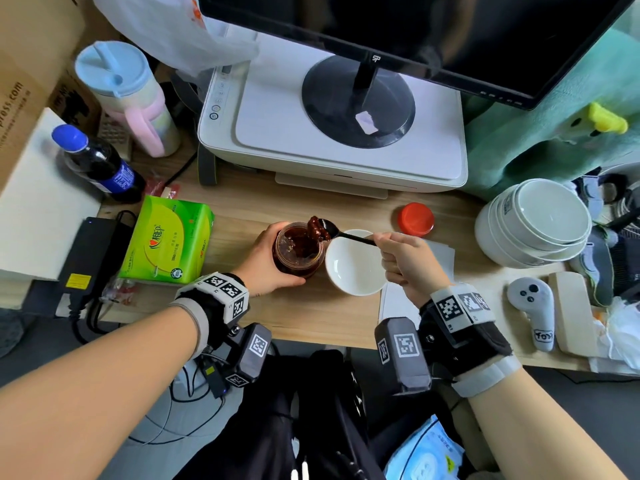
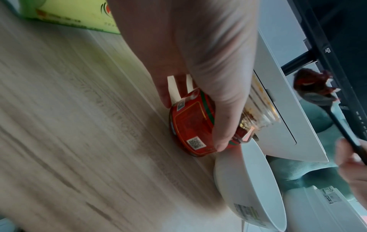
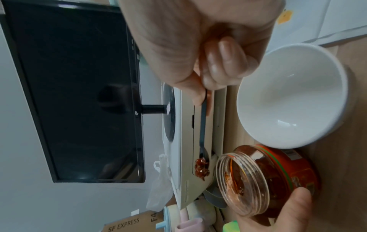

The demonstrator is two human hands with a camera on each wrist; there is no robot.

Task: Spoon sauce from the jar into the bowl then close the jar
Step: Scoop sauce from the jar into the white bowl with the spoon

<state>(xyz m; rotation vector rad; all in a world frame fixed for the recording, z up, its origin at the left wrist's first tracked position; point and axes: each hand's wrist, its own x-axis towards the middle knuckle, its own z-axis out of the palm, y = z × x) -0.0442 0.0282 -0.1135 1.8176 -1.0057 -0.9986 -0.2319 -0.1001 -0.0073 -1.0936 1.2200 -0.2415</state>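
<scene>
An open jar (image 1: 298, 249) (image 2: 198, 124) (image 3: 256, 179) of dark red sauce stands on the wooden desk, and my left hand (image 1: 268, 263) (image 2: 198, 66) grips it round the side. My right hand (image 1: 403, 261) (image 3: 202, 51) pinches the handle of a black spoon (image 1: 332, 230) (image 2: 325, 100) (image 3: 203, 130). The spoon bowl carries a lump of sauce (image 1: 316, 227) (image 3: 201, 168) above the jar's far rim. An empty white bowl (image 1: 353, 263) (image 2: 248, 185) (image 3: 292, 97) sits right of the jar. The red lid (image 1: 415, 219) lies behind the bowl.
A white printer (image 1: 332, 129) with a monitor (image 1: 415, 32) on it stands behind. A green tissue pack (image 1: 169, 244) lies left of the jar, with a cola bottle (image 1: 97, 164) behind it. Stacked white bowls (image 1: 533, 223) and a controller (image 1: 533, 306) are at the right.
</scene>
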